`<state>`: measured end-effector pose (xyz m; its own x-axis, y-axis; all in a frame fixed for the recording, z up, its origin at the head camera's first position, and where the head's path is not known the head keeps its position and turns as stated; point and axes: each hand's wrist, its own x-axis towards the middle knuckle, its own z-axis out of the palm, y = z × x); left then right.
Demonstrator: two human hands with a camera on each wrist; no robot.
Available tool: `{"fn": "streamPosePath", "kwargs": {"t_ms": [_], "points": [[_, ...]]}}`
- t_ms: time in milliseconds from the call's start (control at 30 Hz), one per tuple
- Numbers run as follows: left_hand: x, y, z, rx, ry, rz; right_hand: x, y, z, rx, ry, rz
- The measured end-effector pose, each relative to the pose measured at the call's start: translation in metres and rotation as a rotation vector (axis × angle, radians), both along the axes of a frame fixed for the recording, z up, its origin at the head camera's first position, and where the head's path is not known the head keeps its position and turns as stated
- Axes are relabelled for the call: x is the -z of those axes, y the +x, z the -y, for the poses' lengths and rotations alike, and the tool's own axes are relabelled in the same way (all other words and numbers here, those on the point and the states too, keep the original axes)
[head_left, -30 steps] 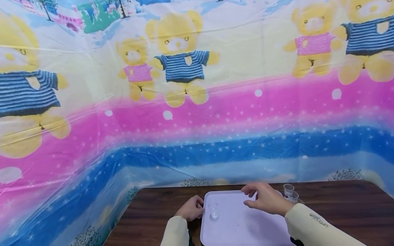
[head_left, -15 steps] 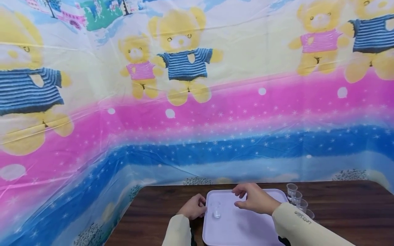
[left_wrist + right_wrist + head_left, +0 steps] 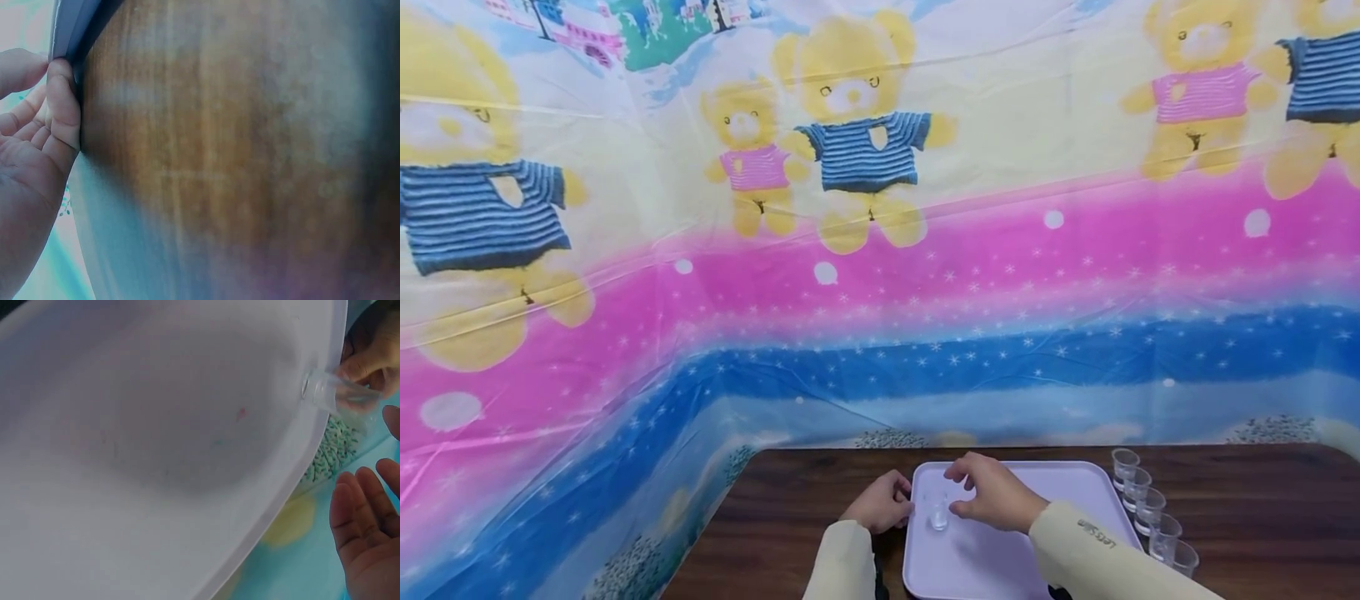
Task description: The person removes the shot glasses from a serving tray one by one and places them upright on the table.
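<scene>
A pale lilac tray (image 3: 985, 557) lies on the dark wooden table. My left hand (image 3: 882, 502) holds its left edge; in the left wrist view the thumb and index finger of that hand (image 3: 37, 147) meet at the tray's rim (image 3: 70, 25). On the tray, near that edge, stands a small clear plastic cup (image 3: 938, 518). My right hand (image 3: 1000, 497) hovers over the tray just right of the cup, thumb and fingers apart with nothing between them. The right wrist view has the cup (image 3: 324, 394) upright, beyond the right hand's loosely bent fingers (image 3: 359, 512).
Several similar clear cups (image 3: 1149, 510) stand in a row on the table (image 3: 1247, 508) along the tray's right side. Behind the table hangs a bear-printed cloth (image 3: 880, 350).
My right hand has moved left across the tray toward the cup, uncovering more of the row of cups. The left hand keeps its place at the tray's edge. The head view has shifted slightly.
</scene>
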<state>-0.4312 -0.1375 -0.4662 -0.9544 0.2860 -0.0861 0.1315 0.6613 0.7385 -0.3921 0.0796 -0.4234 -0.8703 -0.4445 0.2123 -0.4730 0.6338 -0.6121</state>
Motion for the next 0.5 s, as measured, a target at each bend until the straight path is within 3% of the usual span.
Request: {"fn": "streamPosePath", "kwargs": {"t_ms": [200, 500], "points": [[-0.001, 0.001, 0.001, 0.003, 0.01, 0.001, 0.004, -0.002, 0.008, -0.028, 0.017, -0.044], [0.0, 0.003, 0.002, 0.016, 0.026, -0.016, 0.01, -0.005, 0.018, -0.039, 0.009, -0.018]]}}
